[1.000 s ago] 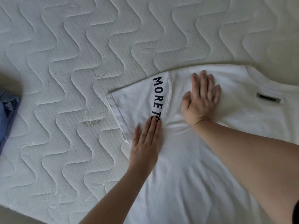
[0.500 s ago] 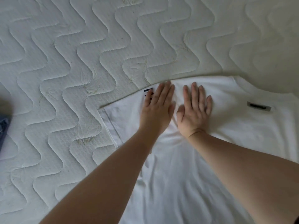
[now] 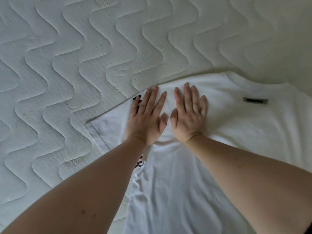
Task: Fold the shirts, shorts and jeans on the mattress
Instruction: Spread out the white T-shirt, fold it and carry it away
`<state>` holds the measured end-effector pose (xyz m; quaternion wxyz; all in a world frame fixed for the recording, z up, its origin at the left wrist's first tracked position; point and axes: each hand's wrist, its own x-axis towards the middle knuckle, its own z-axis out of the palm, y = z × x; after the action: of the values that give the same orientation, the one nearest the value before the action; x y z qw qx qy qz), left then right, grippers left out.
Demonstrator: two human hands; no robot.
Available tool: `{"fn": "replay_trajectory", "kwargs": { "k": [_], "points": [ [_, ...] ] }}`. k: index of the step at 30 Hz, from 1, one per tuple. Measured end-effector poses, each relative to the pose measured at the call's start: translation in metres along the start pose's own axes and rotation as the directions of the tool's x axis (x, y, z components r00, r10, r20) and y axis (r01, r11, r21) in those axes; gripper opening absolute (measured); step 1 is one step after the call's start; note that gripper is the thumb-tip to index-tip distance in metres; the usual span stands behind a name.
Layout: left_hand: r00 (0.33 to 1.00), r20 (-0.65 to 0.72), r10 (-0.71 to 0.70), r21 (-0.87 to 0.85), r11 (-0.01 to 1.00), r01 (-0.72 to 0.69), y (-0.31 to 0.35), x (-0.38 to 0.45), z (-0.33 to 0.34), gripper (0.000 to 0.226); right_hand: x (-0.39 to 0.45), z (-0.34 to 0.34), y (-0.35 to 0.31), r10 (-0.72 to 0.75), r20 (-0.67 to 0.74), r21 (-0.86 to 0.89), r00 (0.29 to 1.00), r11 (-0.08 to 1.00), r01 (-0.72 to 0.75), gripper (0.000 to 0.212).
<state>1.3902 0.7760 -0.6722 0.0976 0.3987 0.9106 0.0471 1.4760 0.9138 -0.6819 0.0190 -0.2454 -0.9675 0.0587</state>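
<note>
We have both hands flat on a white shirt that lies on the quilted mattress, filling the near right of the scene. Our left hand rests palm down with its fingers spread, lying over the sleeve where that sleeve is turned in onto the body of the shirt. Black printed letters peek out beside its little finger, and more print shows just beside our left forearm. Our right hand lies just beside the left, thumbs almost touching, palm down and fingers spread on the shoulder area. Neither hand pinches any cloth. A small grey label sits on the shirt to the right, near the collar.
</note>
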Motion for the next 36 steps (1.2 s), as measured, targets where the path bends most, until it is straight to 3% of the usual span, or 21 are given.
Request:
{"fn": "replay_trajectory", "kwargs": {
  "k": [5, 10, 12, 15, 21, 28, 33, 36],
  "points": [
    [1.000, -0.014, 0.006, 0.043, 0.999, -0.005, -0.003, 0.001, 0.001, 0.063, 0.000, -0.005, -0.003, 0.025, 0.067, -0.014, 0.997, 1.000, -0.024, 0.063],
    [0.993, 0.102, -0.053, 0.196, 0.980, 0.032, 0.007, 0.004, -0.020, 0.065, 0.008, -0.027, -0.004, -0.012, 0.209, 0.065, 0.978, 0.998, -0.002, 0.062],
    [0.987, 0.105, -0.124, 0.260, 0.961, 0.093, 0.019, 0.004, -0.030, 0.063, -0.002, -0.040, 0.015, -0.052, 0.213, 0.124, 0.976, 0.992, 0.026, 0.062],
    [0.990, -0.006, -0.143, 0.288, 0.948, 0.138, 0.062, -0.002, -0.032, 0.063, -0.045, -0.047, 0.083, -0.038, 0.165, 0.035, 0.986, 0.999, 0.033, 0.061],
    [0.984, -0.021, 0.178, 0.052, 0.983, -0.177, 0.216, -0.039, 0.006, 0.058, -0.120, -0.064, 0.198, 0.099, 0.149, 0.007, 0.984, 0.995, -0.101, 0.062],
    [0.987, 0.109, 0.116, 0.090, 0.988, -0.125, 0.269, -0.034, 0.024, 0.064, -0.161, -0.091, 0.300, 0.258, 0.188, -0.087, 0.948, 0.966, -0.245, 0.060],
    [0.950, 0.175, 0.257, 0.065, 0.960, -0.272, 0.309, 0.007, 0.018, 0.065, -0.152, -0.116, 0.328, 0.247, 0.114, -0.009, 0.962, 0.969, -0.248, 0.055],
    [0.891, 0.247, 0.381, 0.025, 0.916, -0.399, 0.356, 0.033, 0.016, 0.066, -0.150, -0.132, 0.349, 0.346, 0.012, -0.020, 0.938, 0.938, -0.346, 0.050]
  ]
}}
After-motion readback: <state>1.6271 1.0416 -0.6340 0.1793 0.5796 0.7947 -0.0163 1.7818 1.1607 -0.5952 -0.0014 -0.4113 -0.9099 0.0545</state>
